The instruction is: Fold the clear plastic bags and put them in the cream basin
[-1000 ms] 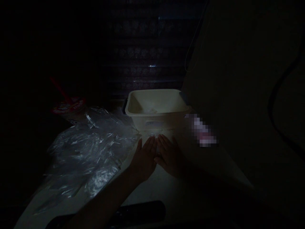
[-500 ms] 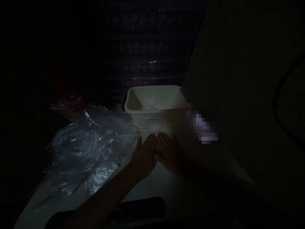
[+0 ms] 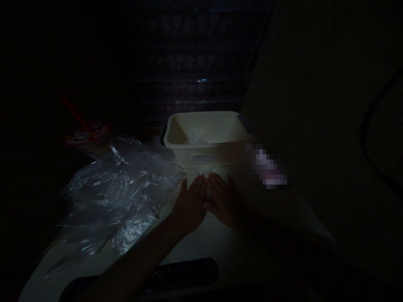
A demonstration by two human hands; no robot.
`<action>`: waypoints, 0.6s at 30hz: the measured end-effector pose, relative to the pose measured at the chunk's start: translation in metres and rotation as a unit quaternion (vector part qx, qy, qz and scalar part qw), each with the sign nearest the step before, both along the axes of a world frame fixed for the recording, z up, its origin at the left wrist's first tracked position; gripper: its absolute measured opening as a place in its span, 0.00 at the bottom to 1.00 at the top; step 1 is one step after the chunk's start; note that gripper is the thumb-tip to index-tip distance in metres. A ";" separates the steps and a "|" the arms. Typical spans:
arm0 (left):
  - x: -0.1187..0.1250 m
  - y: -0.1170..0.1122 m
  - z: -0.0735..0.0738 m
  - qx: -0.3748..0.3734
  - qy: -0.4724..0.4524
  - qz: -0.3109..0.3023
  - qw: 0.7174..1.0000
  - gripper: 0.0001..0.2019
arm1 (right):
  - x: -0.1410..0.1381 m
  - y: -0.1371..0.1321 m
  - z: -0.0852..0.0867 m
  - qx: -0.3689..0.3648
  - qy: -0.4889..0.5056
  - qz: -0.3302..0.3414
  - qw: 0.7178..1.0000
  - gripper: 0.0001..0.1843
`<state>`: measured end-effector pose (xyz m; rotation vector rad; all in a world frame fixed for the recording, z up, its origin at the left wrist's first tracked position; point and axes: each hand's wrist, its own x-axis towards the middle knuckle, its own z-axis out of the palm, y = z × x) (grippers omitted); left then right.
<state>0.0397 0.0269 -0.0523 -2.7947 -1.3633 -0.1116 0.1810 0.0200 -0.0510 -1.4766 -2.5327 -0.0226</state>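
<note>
Side by side on the pale table, my left hand and my right hand lie flat with fingers stretched forward. Their index sides touch or nearly touch. A small piece of clear plastic shows just past the fingertips, and part of it seems to lie under the hands. Right behind stands a cream plastic tub with dark handles. Something pale, too dim to name, is inside it. A heap of clear plastic bags spreads left of my left hand.
A cup with a red patterned lid and red straw stands at the back left. A long black object lies at the near edge, partly under my left forearm. A blurred pinkish thing is at the right. The room is very dark.
Both hands keep the same flat pose. The view has shifted very slightly and looks a little dimmer; nothing else has visibly moved.
</note>
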 end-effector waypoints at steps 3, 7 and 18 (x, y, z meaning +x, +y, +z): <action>0.000 0.000 0.001 -0.011 0.004 0.000 1.000 0.26 | 0.000 0.000 0.000 -0.001 -0.002 0.001 1.000 0.31; 0.000 -0.001 0.004 -0.024 0.007 0.003 1.000 0.27 | 0.001 0.001 -0.001 -0.008 -0.006 0.000 1.000 0.32; 0.000 -0.001 0.003 -0.014 0.002 0.002 1.000 0.26 | 0.000 -0.001 0.000 -0.011 -0.006 0.001 1.000 0.32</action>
